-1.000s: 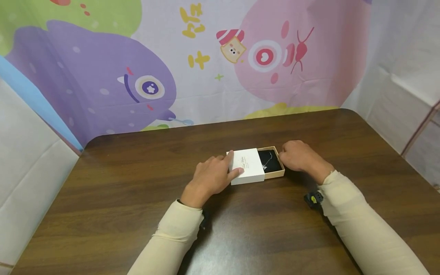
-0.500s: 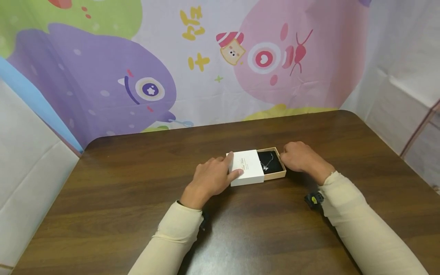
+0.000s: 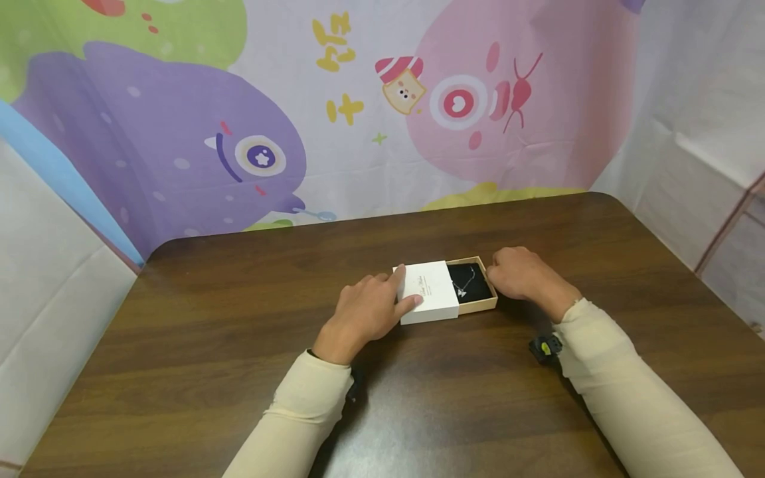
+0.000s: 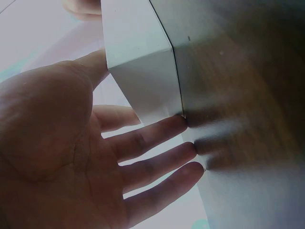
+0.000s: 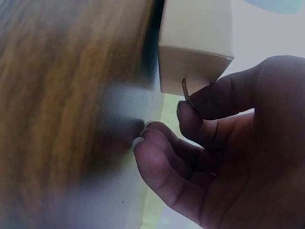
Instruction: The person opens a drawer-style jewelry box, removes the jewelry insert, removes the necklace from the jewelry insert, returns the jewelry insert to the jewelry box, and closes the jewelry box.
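A white box sleeve [image 3: 430, 285] with small print lies on the table, its tan inner drawer [image 3: 477, 305] drawn partly out to the right. In the drawer, a silver necklace [image 3: 461, 292] with a small pendant lies on a black pad [image 3: 477, 284]; the sleeve hides part of both. My left hand [image 3: 367, 309] presses the sleeve's left end, thumb and index on top. In the left wrist view, its other fingers [image 4: 157, 179] extend fairly straight beside the end. My right hand [image 3: 518, 271] pinches a thin pull tab [image 5: 186, 90] on the drawer's end between thumb and index.
The brown wooden table [image 3: 209, 345] reaches to a cartoon-printed cloth [image 3: 358, 166] at the back. Pale wall panels [image 3: 705, 146] stand along the sides. A small dark camera [image 3: 545, 346] sits on the right wrist.
The drawer has slid very slightly to the right, and a little more of the pendant shows. Over the last half second, both hands look still.
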Available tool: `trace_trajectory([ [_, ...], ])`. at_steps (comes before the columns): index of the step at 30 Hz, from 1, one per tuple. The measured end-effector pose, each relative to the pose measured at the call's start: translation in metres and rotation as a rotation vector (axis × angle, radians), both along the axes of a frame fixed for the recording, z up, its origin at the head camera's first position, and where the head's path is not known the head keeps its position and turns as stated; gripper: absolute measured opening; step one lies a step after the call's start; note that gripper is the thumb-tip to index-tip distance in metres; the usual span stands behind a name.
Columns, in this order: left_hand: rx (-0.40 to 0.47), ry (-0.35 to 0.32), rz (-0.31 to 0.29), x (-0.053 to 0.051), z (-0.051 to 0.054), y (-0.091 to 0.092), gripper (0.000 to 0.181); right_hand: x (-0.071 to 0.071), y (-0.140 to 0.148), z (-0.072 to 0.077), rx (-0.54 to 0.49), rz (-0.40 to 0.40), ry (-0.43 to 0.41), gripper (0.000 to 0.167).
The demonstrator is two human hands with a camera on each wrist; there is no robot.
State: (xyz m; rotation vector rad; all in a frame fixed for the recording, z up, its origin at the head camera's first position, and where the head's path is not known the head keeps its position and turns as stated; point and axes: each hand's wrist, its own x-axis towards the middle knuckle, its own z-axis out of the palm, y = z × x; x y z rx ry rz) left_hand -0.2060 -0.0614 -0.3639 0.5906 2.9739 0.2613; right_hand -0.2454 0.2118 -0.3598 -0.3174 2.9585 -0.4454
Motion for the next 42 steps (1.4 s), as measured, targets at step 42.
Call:
trace_trajectory([
  [42, 0.004, -0.002, -0.002, -0.0005, 0.0, -0.0001, 0.074, -0.0015, 0.0076, 0.0022, 0.019, -0.02, -0.028, 0.038],
])
